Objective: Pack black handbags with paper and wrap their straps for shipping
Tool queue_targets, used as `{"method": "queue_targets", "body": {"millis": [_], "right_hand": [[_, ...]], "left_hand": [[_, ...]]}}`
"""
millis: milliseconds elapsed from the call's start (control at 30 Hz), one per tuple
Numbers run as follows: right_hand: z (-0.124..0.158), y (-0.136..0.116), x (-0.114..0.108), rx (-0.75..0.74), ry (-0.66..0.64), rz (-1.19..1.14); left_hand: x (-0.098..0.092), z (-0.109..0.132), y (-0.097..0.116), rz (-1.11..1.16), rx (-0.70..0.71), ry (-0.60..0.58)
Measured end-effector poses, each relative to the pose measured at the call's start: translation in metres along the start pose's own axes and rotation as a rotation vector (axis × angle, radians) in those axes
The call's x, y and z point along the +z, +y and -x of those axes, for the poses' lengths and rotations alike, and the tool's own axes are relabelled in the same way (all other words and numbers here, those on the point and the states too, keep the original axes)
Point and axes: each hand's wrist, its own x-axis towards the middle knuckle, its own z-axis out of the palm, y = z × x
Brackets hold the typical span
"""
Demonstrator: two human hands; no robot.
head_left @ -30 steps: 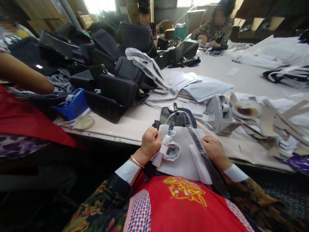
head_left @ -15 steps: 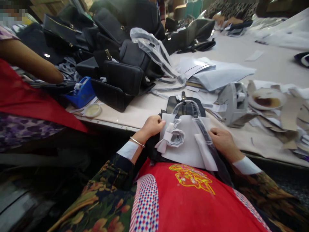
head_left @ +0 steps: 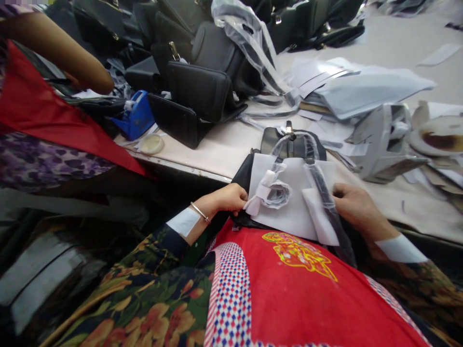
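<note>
A black handbag (head_left: 269, 141) lies at the table's front edge against my red apron, its clasp end pointing away. White padding sheet (head_left: 293, 180) covers its near face. The handle (head_left: 310, 144) is wrapped in clear plastic, and a rolled strap (head_left: 278, 194) in plastic, tied with a white strip, rests on the sheet. My left hand (head_left: 229, 198) is closed on the bag's left side, low beside the sheet. On the opposite side, my right hand (head_left: 356, 208) is closed at the bag's right edge by a plastic-covered strap; its fingertips are partly hidden.
Black bags (head_left: 202, 82) are heaped at the back left, near a co-worker's arm (head_left: 72, 58). A blue tape dispenser (head_left: 139, 115) and a tape roll (head_left: 152, 144) sit at the left edge. White sheets (head_left: 372, 89) and a grey tape dispenser (head_left: 383, 144) lie to the right.
My left hand has slid down the bag's left side from near its upper corner, and more black material shows there. My right hand stays at the right edge. The view has tilted down.
</note>
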Motion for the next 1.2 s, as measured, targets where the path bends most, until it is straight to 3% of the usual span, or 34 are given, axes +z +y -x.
{"method": "queue_targets", "body": {"millis": [200,300,400,533,800,900,1133,1200], "right_hand": [[0.002,-0.005,0.000,0.043,-0.026,0.067],[0.001,-0.008,-0.001,0.036,-0.037,0.081],[-0.001,-0.009,0.000,0.021,-0.050,0.077],[-0.001,-0.007,0.002,0.027,-0.020,0.090],[0.002,-0.004,0.004,0.032,0.004,0.067],[0.001,-0.003,0.004,0.027,0.007,0.068],[0.001,-0.002,0.005,0.026,-0.005,0.073],[0.000,0.000,0.006,0.006,0.012,0.052]], "left_hand": [[0.002,0.006,-0.003,-0.341,0.286,0.160],[0.003,0.010,-0.009,-0.375,0.368,0.206],[0.005,0.011,-0.012,-0.247,0.272,0.160],[0.006,0.010,-0.014,0.125,0.062,0.081],[0.002,0.020,-0.012,0.302,0.021,0.035],[0.006,0.020,-0.011,0.181,0.034,0.120],[0.015,0.027,0.004,-0.470,0.154,0.330],[0.014,0.030,0.005,-0.529,0.156,0.329]]}}
